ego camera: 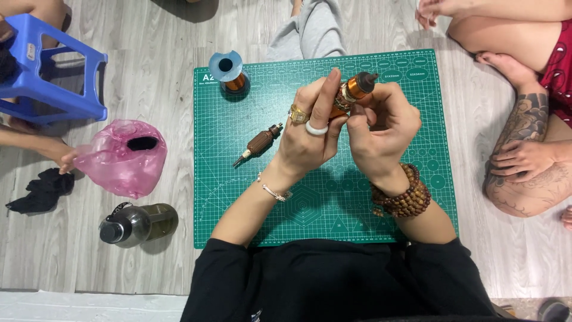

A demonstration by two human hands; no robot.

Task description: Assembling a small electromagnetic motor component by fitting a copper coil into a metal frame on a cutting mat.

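Your black sleeves fill the bottom edge, and above them both hands meet over the green mat [238, 197]: your left hand [307, 134] closes its fingers [328, 95] around the copper-wound rotor [356, 88], gripping its lower end, while your right hand [381, 128] curls shut beside it, fingertips pinching at the winding, so the rotor sticks up and away between the two hands, its shaft tip free. A second rotor [259, 144] lies on the mat left of your left hand, a wire spool [228, 70] stands at the mat's top corner, and off the mat a pink bag [119, 158] holds something dark, with a capped bottle [138, 223] of dark liquid lying below it.
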